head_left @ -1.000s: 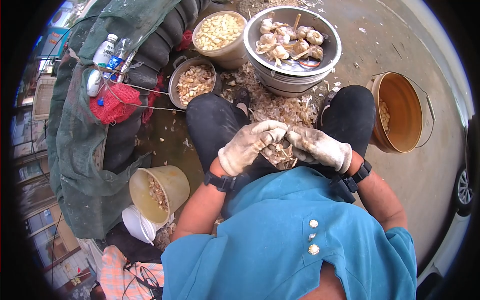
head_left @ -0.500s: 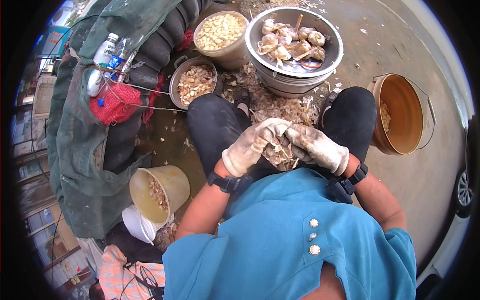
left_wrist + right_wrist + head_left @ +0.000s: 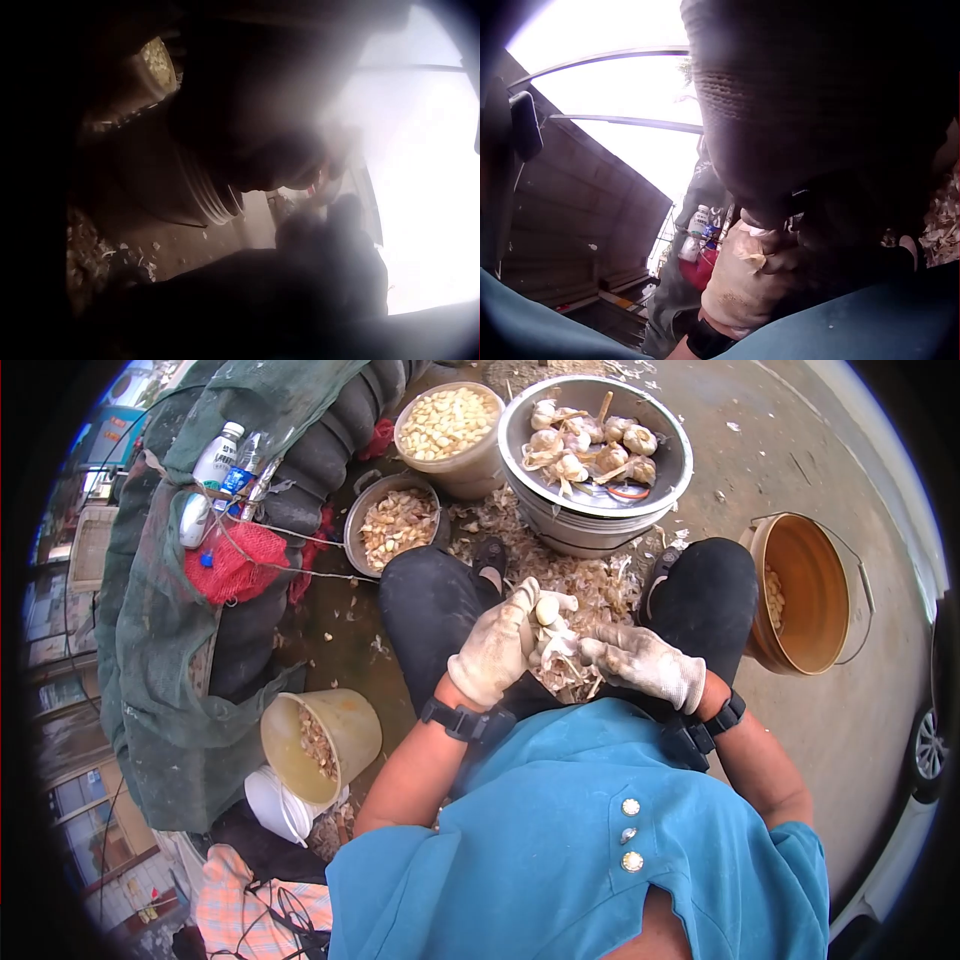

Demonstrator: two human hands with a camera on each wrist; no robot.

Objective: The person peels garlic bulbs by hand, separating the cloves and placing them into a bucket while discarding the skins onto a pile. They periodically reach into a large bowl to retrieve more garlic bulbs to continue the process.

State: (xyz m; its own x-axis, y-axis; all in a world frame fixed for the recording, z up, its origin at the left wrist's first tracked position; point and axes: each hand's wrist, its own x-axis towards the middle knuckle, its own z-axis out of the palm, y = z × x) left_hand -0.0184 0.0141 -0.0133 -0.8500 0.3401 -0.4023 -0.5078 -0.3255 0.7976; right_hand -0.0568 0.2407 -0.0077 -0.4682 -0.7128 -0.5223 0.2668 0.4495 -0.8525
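Note:
In the head view my left hand [image 3: 497, 645], in a whitish work glove, holds a pale peeled garlic clove [image 3: 547, 610] between thumb and fingers. My gloved right hand [image 3: 645, 660] is just beside it, its fingertips pinching at papery garlic skin [image 3: 558, 646] between the hands. Both hands are over the lap, above a heap of loose peelings. In the right wrist view the left glove [image 3: 742, 281] shows with bits of skin on it, and the right glove [image 3: 780, 112] is a dark shape. The left wrist view is mostly dark and blurred.
Ahead, a metal basin [image 3: 685, 475] of whole garlic bulbs rests on stacked buckets. Left of it are a tub [image 3: 470, 478] of peeled cloves and a pot [image 3: 352, 540] of unpeeled cloves. An orange-brown bucket [image 3: 815, 600] stands right; a cream bucket [image 3: 355, 735] with scraps lies left.
The hands were together and have moved apart a little. The left hand has turned and lifted slightly, and a white clove now shows in its fingers.

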